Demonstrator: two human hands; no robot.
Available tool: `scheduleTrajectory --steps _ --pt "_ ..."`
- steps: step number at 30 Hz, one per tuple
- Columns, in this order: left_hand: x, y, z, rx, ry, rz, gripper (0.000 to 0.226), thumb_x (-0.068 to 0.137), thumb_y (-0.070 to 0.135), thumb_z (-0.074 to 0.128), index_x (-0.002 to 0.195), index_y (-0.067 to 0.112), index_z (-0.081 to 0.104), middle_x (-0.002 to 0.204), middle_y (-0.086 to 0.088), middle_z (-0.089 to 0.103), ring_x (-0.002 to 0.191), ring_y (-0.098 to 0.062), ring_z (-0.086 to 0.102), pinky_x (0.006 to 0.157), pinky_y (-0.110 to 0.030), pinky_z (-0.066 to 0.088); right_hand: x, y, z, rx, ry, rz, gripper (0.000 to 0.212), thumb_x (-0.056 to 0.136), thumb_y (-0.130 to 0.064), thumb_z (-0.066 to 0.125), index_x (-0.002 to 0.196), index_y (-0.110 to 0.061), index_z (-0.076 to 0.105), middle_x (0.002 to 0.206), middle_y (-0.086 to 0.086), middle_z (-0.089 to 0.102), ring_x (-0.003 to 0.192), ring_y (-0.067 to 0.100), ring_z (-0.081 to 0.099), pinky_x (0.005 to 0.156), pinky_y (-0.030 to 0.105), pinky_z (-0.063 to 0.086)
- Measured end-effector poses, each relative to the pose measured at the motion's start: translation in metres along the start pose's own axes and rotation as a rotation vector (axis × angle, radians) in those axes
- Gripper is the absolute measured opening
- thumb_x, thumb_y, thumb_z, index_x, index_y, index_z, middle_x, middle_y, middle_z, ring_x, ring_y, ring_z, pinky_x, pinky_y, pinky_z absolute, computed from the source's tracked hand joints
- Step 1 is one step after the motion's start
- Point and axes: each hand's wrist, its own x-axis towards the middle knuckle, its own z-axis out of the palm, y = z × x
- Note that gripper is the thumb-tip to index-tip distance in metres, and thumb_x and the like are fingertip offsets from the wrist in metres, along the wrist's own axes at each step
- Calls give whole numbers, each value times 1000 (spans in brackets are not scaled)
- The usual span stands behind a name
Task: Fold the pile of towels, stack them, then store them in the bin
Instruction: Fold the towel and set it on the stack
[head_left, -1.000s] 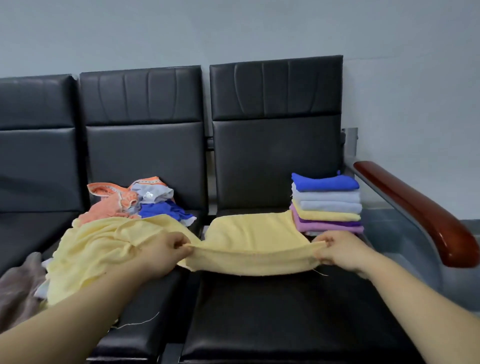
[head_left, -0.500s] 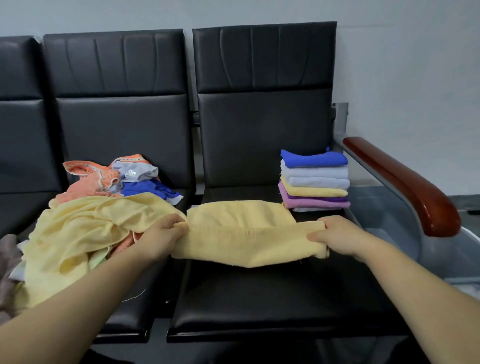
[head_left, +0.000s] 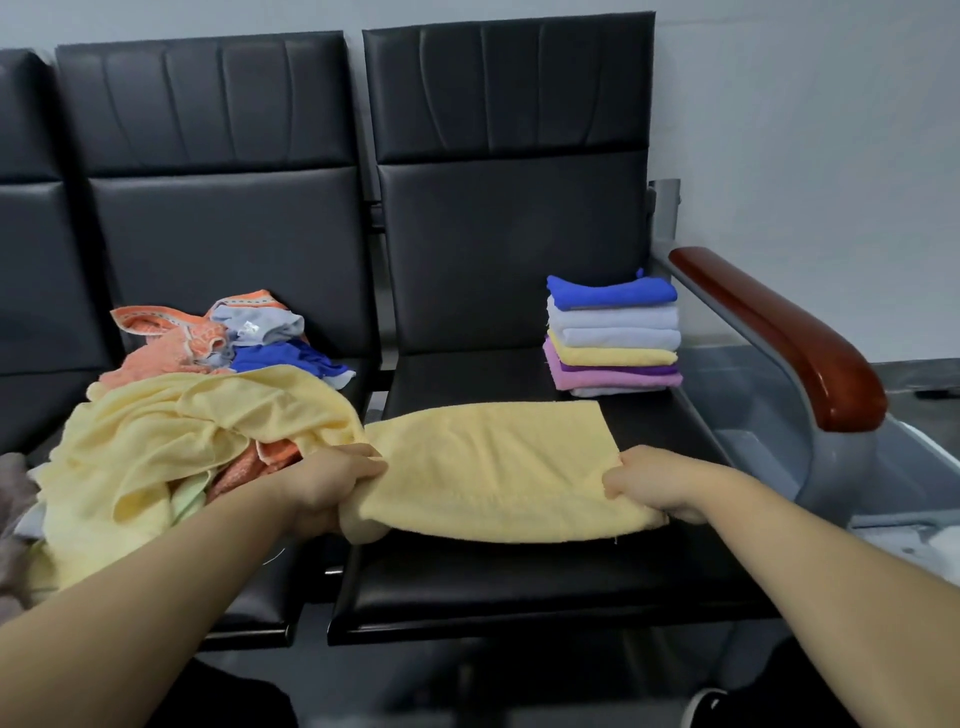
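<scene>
Yellow towel (head_left: 493, 462) beside the folded stack (head_left: 613, 338), left hand (head_left: 332, 483) and right hand (head_left: 649, 480) gripping it; seems tangled in the pile (head_left: 171, 343), could drag it.

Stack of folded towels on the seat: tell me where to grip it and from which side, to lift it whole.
Take the stack from the front, probably: that side is open, while the armrest crowds its right. Cup it under the white bottom towel at both ends and press down on the blue top towel, since loose layers could slide apart.
</scene>
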Motion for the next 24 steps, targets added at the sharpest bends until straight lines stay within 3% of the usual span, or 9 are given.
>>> scheduleTrajectory --steps 5,8,11,14,16,18,21,24 --pt "0 2 9 44 -97 47 17 104 13 53 92 6 63 80 -10 69 74 -21 67 70 -34 51 -7 8 -8 -137 -13 68 13 80 -22 61 88 -12 59 89 6 51 78 23 45 65 34 36" --pt "4 9 13 0 -40 107 18 104 14 53 107 1 66 99 -17 73 92 -31 70 82 -41 56 -3 8 -12 -105 61 44 9 80 -20 60 77 -14 53 83 5 47 74 22 41 63 35 32" --pt "13 14 9 31 77 116 20 103 16 55 114 6 68 115 -20 70 109 -37 66 100 -49 52 5 4 -18 11 169 -9 9 88 -20 61 82 -13 57 83 3 52 74 20 47 63 34 36" --pt "24 15 7 143 201 127 18 102 22 54 110 13 67 111 -14 66 104 -32 63 90 -46 54 16 -1 -23 46 290 -96 17 98 -27 57 107 -16 67 102 4 68 93 23 64 76 38 53" --pt "34 15 8 223 282 148 17 102 23 52 111 15 65 107 -9 62 97 -24 59 82 -40 50 24 -8 -21 48 337 -159 21 101 -31 56 113 -18 67 108 3 69 100 23 64 83 40 54" --pt "41 14 11 284 335 172 16 102 22 50 110 15 62 102 -4 60 89 -15 54 77 -36 44 36 -17 -15 28 351 -200 18 102 -33 55 107 -19 64 105 -1 65 95 17 61 75 35 49" --pt "52 16 17 345 381 175 17 103 22 47 109 15 61 96 1 58 84 -10 51 72 -33 40 58 -29 0 -94 334 -210 20 100 -30 53 84 -18 56 87 0 59 75 16 52 62 32 39" --pt "60 22 24 416 375 182 17 103 25 46 109 18 61 100 -1 60 90 -17 55 79 -35 44 70 -25 6 -170 353 -152 15 102 -22 50 88 -17 49 93 0 56 73 13 49 58 28 35"
